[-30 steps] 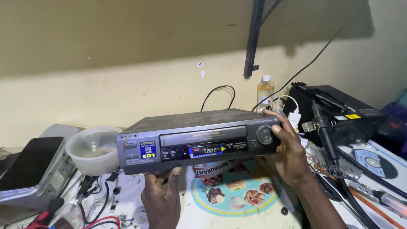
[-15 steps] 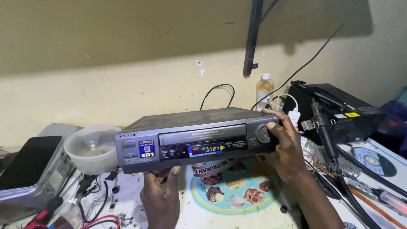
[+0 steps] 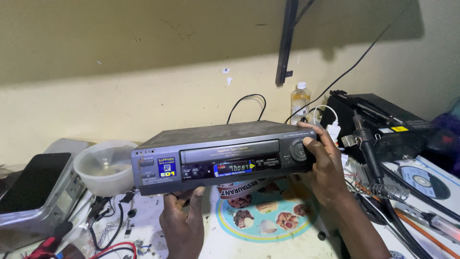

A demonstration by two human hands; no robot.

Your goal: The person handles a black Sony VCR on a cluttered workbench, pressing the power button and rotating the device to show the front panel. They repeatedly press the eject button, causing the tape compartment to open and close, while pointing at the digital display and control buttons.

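A grey video cassette recorder (image 3: pixel 220 151) with a lit blue display is held up above the workbench, front panel facing me. My left hand (image 3: pixel 184 220) supports it from underneath near the middle, fingers curled up against the bottom edge. My right hand (image 3: pixel 326 165) grips its right end, thumb on top and fingers around the side by the round dial. A black cable runs from behind the recorder up the wall.
A translucent plastic bowl (image 3: pixel 103 165) sits at the left beside a metal chassis (image 3: pixel 33 192). A round printed mat (image 3: pixel 266 216) lies below. A soldering iron stand (image 3: pixel 371 163), black device (image 3: pixel 383 124), small bottle (image 3: pixel 300 101), discs (image 3: pixel 424 181) and wires (image 3: pixel 108 230) crowd the right and front.
The recorder has stayed almost in place, drifting very slightly lower and to the left. Both hands keep the same hold.
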